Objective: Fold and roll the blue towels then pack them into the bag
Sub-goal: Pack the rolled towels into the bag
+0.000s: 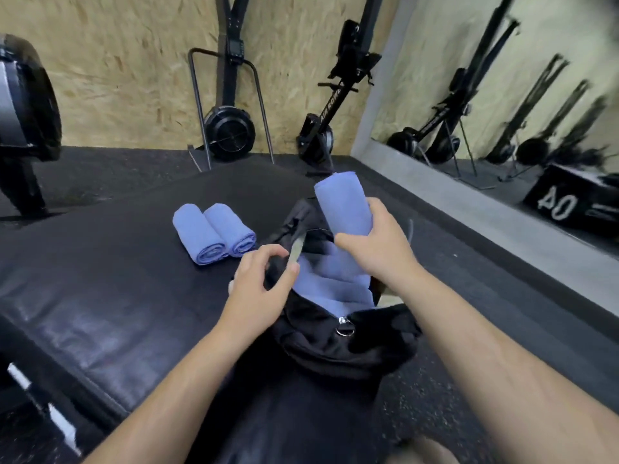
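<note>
A black bag [335, 343] lies open on a black padded mat [110, 269]. Rolled blue towels [338, 283] show inside its opening. My right hand [378, 249] grips another rolled blue towel [341, 202], which stands tilted above the opening. My left hand [261, 279] pinches the bag's left rim and holds it open. Two more rolled blue towels [212, 232] lie side by side on the mat, left of the bag.
Black rowing machines [231, 128] stand upright against the chipboard wall behind the mat. A mirror on the right wall reflects a black box marked 40 [566, 202]. Dark rubber floor [452, 396] surrounds the mat. A large black machine [23, 105] stands at far left.
</note>
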